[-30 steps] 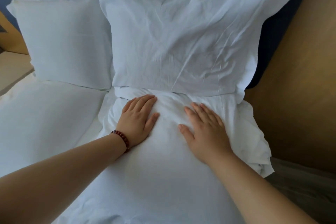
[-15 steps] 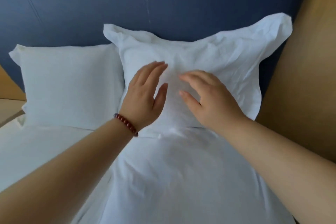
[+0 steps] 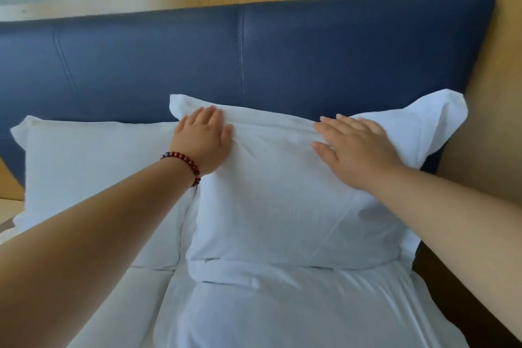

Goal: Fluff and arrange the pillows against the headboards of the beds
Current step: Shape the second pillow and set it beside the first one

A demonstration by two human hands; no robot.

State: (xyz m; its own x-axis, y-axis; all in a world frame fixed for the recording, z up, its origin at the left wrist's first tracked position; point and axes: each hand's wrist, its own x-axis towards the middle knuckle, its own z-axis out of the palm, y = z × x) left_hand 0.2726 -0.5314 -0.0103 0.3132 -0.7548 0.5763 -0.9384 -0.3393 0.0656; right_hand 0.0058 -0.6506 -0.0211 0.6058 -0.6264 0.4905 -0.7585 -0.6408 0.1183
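A white pillow point(image 3: 282, 206) leans upright against the blue padded headboard point(image 3: 254, 59) on the right side of the bed. My left hand point(image 3: 202, 141), with a red bead bracelet on the wrist, lies flat on the pillow's upper left part with straight fingers. My right hand point(image 3: 353, 147) presses flat on its upper right part. A second white pillow point(image 3: 90, 172) leans against the headboard to the left, partly hidden by my left forearm.
White bedding point(image 3: 282, 313) covers the mattress in front of the pillows. A wooden wall panel point(image 3: 491, 127) stands close on the right and runs behind the headboard. A light wooden side surface point(image 3: 8, 206) shows at the far left.
Both hands rose from the bedding below the pillow to the pillow's top and spread apart. The view tilted upward, showing the whole headboard.
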